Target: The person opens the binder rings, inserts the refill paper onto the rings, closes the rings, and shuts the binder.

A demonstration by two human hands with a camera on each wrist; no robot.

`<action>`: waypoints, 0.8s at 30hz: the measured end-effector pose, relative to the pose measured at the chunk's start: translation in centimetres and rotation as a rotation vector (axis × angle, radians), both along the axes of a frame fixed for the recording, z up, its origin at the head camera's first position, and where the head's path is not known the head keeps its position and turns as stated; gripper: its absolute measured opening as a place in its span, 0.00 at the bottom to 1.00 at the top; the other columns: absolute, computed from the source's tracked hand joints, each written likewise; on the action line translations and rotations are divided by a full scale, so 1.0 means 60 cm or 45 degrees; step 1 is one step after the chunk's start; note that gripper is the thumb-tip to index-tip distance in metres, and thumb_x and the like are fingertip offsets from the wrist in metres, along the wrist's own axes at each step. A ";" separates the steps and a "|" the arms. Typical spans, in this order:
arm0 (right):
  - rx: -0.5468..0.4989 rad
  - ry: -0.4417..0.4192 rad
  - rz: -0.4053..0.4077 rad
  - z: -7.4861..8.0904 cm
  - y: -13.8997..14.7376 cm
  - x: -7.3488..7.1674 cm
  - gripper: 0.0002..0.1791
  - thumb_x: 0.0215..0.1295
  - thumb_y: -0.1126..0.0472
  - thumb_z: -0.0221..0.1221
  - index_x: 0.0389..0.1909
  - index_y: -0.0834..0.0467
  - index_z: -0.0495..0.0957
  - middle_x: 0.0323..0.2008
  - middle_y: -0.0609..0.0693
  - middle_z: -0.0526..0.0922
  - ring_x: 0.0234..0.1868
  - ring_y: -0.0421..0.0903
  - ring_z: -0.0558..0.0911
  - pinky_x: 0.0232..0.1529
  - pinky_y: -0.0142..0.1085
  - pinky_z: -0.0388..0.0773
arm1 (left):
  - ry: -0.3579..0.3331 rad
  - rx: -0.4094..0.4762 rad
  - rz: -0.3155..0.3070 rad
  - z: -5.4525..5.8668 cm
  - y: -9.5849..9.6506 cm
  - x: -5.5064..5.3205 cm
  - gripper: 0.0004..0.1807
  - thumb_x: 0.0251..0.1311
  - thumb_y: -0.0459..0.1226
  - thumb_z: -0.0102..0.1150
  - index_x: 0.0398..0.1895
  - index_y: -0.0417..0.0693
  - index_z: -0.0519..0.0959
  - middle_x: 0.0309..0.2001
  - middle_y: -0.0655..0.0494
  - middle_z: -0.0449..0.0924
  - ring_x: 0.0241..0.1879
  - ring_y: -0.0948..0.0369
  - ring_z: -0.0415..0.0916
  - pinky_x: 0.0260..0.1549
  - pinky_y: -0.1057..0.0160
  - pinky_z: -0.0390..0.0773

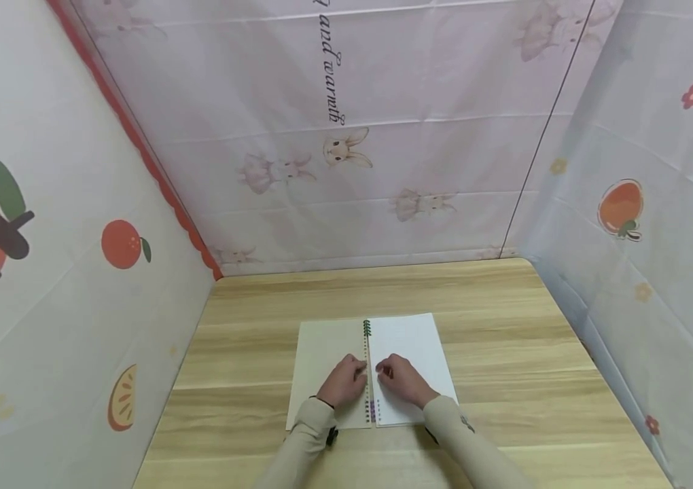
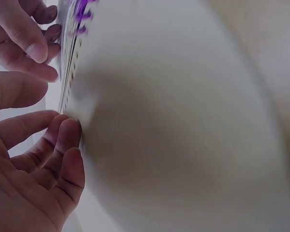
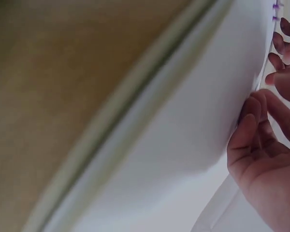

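Note:
An open notebook [image 1: 407, 339] lies on the wooden table, with blank white sheets on its right side and a cream leaf [image 1: 322, 343] on its left. Green binding rings [image 1: 367, 328] join the top of the spine; purple rings [image 1: 373, 411] sit at the bottom. Between them, punched holes run along the inner edges. My left hand [image 1: 346, 382] touches the cream leaf's inner edge, fingers bent and thumb apart from them. Facing it, my right hand [image 1: 403, 379] has bent fingers at the white sheets' edge. Whether either hand pinches something small I cannot tell.
Wood-grain tabletop [image 1: 249, 339] surrounds the notebook on all sides. Printed cloth hangs behind the table, with a white fruit-patterned cloth [image 1: 65, 305] to the left and another [image 1: 615, 136] to the right. Both forearms wear light sleeves with a dark strap near the wrist.

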State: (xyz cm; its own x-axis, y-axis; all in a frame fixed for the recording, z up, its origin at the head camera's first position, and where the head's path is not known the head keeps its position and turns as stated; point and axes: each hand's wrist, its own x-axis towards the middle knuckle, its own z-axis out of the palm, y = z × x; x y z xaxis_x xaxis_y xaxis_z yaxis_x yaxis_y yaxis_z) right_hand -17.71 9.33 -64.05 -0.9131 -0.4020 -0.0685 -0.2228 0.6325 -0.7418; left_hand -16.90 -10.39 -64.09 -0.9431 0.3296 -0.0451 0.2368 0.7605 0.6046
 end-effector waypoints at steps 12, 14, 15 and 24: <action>0.022 0.127 0.125 -0.007 0.013 0.036 0.07 0.65 0.66 0.64 0.42 0.60 0.88 0.32 0.45 0.79 0.33 0.36 0.74 0.36 0.31 0.73 | -0.041 0.030 0.000 0.000 0.007 0.051 0.10 0.67 0.35 0.62 0.48 0.42 0.86 0.40 0.58 0.77 0.36 0.68 0.71 0.36 0.67 0.75; 0.020 0.126 0.139 -0.009 0.014 0.040 0.07 0.65 0.66 0.64 0.42 0.59 0.88 0.32 0.45 0.79 0.33 0.36 0.74 0.36 0.30 0.73 | -0.031 0.032 -0.003 -0.002 0.008 0.057 0.10 0.67 0.35 0.62 0.47 0.43 0.86 0.39 0.59 0.77 0.35 0.69 0.70 0.36 0.67 0.75; 0.016 0.130 0.151 -0.010 0.014 0.042 0.07 0.65 0.66 0.64 0.41 0.60 0.88 0.32 0.45 0.79 0.33 0.35 0.74 0.36 0.30 0.74 | -0.020 0.033 -0.010 -0.003 0.008 0.059 0.09 0.67 0.35 0.62 0.46 0.43 0.86 0.39 0.59 0.77 0.35 0.69 0.70 0.36 0.67 0.75; 0.011 0.161 0.196 -0.011 0.013 0.061 0.06 0.65 0.68 0.65 0.40 0.60 0.88 0.32 0.46 0.79 0.33 0.35 0.74 0.35 0.30 0.74 | -0.006 0.019 -0.042 -0.002 0.008 0.079 0.07 0.68 0.35 0.62 0.43 0.45 0.87 0.38 0.60 0.76 0.34 0.70 0.70 0.36 0.69 0.75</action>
